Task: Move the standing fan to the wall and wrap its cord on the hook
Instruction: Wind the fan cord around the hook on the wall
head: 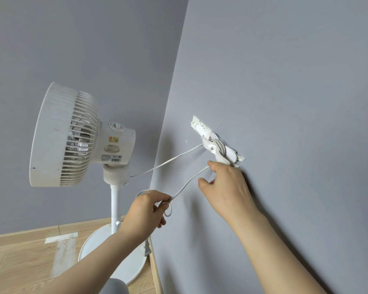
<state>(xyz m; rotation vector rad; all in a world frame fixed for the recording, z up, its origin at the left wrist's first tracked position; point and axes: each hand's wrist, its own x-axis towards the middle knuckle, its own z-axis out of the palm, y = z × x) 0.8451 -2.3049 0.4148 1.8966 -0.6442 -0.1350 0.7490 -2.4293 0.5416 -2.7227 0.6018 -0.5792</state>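
Observation:
A white standing fan (72,134) stands upright in the corner, its round base (106,251) on the wood floor beside the grey wall. Its white cord (168,162) runs from the neck to a white hook (219,150) on the right wall, where several turns lie wound round the hook. From there the cord drops to my left hand (146,213), which pinches a loop of it. My right hand (227,185) is at the wall just under the hook, thumb and finger curled beside the cord; the contact is hard to make out. The plug (147,248) hangs below my left wrist.
Two grey walls (285,81) meet in a corner behind the fan. A wooden skirting board (155,270) runs along the wall foot. A strip of white tape (61,238) lies on the floor left of the fan base. A grey rounded object (114,286) shows at the bottom edge.

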